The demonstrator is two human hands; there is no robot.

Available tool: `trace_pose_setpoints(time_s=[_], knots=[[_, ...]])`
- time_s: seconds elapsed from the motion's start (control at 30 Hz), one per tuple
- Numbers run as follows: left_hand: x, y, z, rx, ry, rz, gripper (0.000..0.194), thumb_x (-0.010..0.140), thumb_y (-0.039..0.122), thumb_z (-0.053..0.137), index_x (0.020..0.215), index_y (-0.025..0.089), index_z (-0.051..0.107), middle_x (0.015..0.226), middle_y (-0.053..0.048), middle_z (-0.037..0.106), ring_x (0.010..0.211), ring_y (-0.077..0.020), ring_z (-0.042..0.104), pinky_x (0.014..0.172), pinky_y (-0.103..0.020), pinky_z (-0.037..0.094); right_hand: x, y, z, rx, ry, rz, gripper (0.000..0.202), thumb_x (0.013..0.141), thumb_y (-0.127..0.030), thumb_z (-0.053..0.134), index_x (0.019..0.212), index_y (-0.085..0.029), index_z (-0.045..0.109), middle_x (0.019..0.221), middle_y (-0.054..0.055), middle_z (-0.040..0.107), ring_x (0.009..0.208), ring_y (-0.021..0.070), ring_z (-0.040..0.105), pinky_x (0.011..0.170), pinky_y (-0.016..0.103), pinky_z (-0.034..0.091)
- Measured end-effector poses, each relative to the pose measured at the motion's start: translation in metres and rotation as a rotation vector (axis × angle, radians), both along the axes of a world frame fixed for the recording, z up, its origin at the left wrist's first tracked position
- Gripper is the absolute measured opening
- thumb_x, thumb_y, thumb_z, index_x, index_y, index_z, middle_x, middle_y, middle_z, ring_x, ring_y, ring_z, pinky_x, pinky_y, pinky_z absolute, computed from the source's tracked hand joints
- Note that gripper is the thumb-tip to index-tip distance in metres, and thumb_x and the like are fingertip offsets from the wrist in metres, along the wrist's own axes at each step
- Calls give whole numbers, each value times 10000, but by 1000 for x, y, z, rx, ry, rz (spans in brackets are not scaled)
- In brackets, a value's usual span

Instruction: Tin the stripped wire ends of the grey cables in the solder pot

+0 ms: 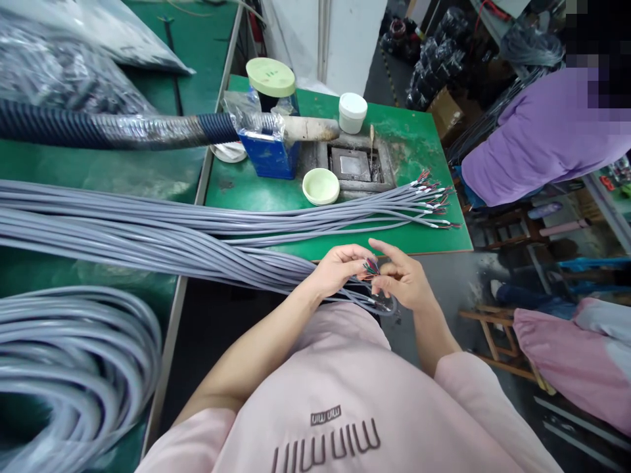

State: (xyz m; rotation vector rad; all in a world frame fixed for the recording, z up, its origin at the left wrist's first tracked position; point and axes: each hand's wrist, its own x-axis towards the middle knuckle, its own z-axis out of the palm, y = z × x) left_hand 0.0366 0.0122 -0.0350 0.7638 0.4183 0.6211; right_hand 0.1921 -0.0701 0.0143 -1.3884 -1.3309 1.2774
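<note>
My left hand (pixel 338 268) grips the end of a grey cable bundle (pixel 148 240) that runs in from the left across the green table (pixel 409 141). Coloured stripped wire ends (pixel 371 267) fan out between my hands. My right hand (pixel 405 279) pinches those wire ends with thumb and fingers, just in front of my chest. Several finished grey cables (pixel 345 213) lie on the table with their coloured tips (pixel 434 197) pointing right.
A solder pot (pixel 351 164) sits at the table's middle with a pale green dish (pixel 321 186), a white jar (pixel 353 112) and a blue box (pixel 269 154) around it. A corrugated hose (pixel 113 128) crosses from the left. Coiled grey cable (pixel 73 368) lies lower left. A person in purple (pixel 537 138) sits at the right.
</note>
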Motion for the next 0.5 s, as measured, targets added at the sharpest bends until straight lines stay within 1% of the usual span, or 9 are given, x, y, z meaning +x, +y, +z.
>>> trace_pose_setpoints(time_s=[0.1, 0.2, 0.3, 0.4, 0.5], knots=[[0, 0, -1, 11, -24, -27, 318, 595, 404, 865, 749, 161, 728, 669, -19, 677, 502, -72, 523, 521, -231, 461, -1, 1, -2, -13, 35, 15, 664, 800, -344, 715, 1413, -281, 465, 603, -55, 676, 402, 74, 469, 415, 192, 401], [-1, 0, -5, 41, -21, -17, 305, 605, 400, 859, 760, 167, 738, 703, -30, 692, 521, -80, 541, 534, -237, 476, -1, 2, -3, -31, 53, 12, 683, 793, -342, 720, 1418, -264, 455, 596, -57, 671, 398, 70, 465, 410, 184, 390], [-1, -1, -9, 88, 10, 24, 319, 621, 425, 843, 775, 165, 740, 742, -44, 699, 545, -89, 556, 539, -244, 484, -1, 2, -4, -53, 61, -2, 704, 785, -350, 723, 1424, -259, 444, 590, -62, 663, 399, 74, 467, 406, 186, 381], [0, -2, -11, 135, 29, 68, 285, 657, 414, 818, 775, 167, 738, 732, -36, 683, 560, -94, 568, 544, -243, 488, -1, 2, -4, -58, 57, 0, 705, 795, -359, 706, 1433, -260, 422, 595, -67, 652, 405, 77, 459, 418, 195, 374], [1, -1, -11, 149, 56, 141, 242, 668, 388, 803, 749, 174, 725, 733, -24, 681, 572, -98, 581, 547, -242, 493, -3, 3, 0, -12, -47, 8, 724, 781, -348, 718, 1430, -257, 409, 611, -76, 623, 479, 88, 485, 501, 212, 401]])
